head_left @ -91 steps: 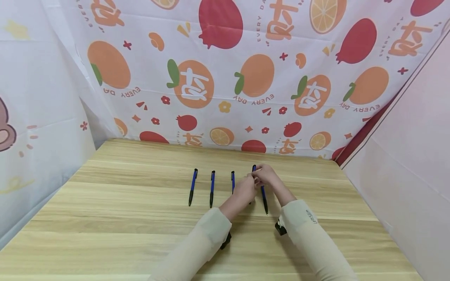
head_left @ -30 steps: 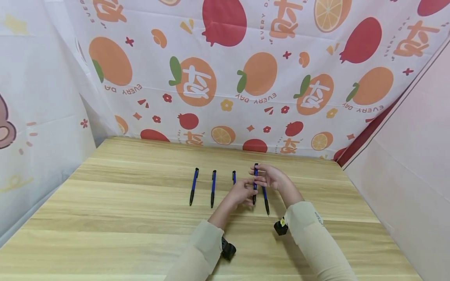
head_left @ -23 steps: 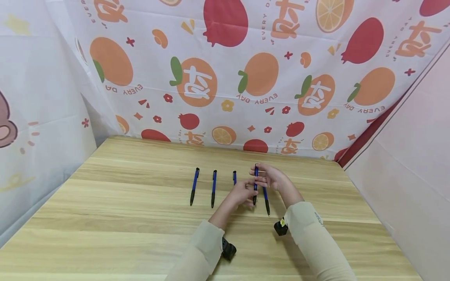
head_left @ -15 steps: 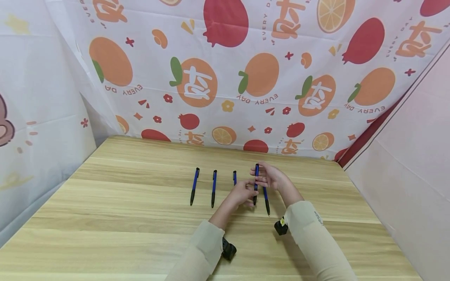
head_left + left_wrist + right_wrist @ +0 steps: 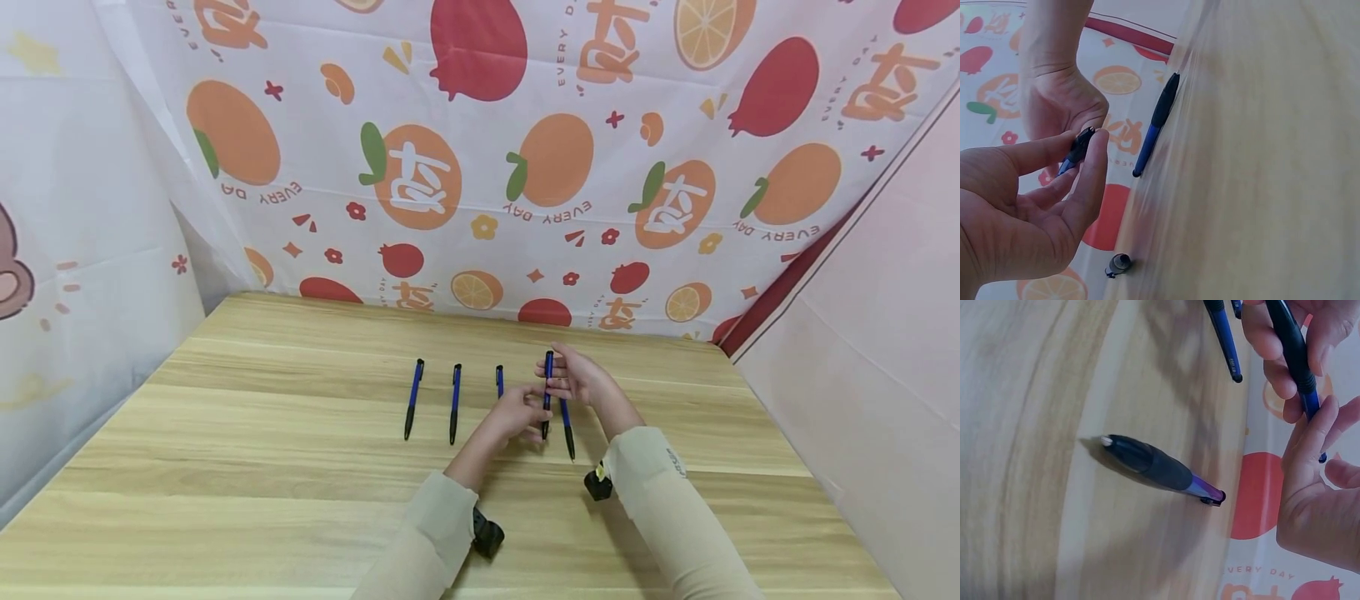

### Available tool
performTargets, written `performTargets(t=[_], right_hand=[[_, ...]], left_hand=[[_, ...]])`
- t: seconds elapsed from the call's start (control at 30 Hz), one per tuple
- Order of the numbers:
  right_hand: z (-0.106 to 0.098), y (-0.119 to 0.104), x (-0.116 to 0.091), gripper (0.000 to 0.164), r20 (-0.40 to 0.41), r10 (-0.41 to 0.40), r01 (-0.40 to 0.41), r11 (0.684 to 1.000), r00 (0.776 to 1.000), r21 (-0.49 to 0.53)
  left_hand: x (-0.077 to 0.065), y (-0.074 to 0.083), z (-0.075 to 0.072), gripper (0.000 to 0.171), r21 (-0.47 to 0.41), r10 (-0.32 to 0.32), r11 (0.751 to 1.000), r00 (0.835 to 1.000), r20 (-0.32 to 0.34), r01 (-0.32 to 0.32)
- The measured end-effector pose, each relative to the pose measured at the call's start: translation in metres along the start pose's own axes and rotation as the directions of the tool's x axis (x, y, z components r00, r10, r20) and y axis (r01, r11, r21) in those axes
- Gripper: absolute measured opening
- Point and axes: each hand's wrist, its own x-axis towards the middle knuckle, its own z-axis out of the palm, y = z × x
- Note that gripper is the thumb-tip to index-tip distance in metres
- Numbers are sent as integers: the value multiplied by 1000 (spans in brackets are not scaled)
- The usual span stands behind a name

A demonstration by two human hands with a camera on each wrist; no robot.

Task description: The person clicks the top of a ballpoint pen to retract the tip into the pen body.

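Observation:
A blue click pen with a black rubber grip is held upright between both hands, its black end toward the person. My left hand pinches the black grip between thumb and fingertips. Farther up, my right hand holds the blue barrel, several fingers reaching behind it. In the left wrist view the held pen is off the tabletop. Just right of the hands, a matching pen lies slanted on the table, its upper part hidden by the right hand; the right wrist view shows its pale tip exposed.
Left of the hands, three more blue pens lie in a row: a far-left pen, a middle pen and a nearer pen partly covered by the left hand. Behind the wooden table hangs a fruit-print cloth.
Three seconds ago both hands were close together at the pen's upper part. The left hand has since slid down to the black grip, baring the pen. Over the last second there is barely any movement.

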Motion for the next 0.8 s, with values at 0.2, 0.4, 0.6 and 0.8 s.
performTargets(t=[0.2,0.4,0.6,0.8], right_hand=[[-1,4,0,54,4,13,-13,1000,1000,20],[0,3,-1,54,5,26,-26,999,1000,24],[1,2,-3,55,-22,22,-22,1000,1000,0],[2,2,-2,52,-29,20,-20,1000,999,-11]], left_hand=[[-1,-1,2,41,16,-11,1000,1000,-5,11],[-3,0,3,42,9,-14,1000,1000,-10,14],[-3,-2,4,41,6,-18,1000,1000,-18,19],[-3,-1,4,40,5,-21,1000,1000,-21,21]])
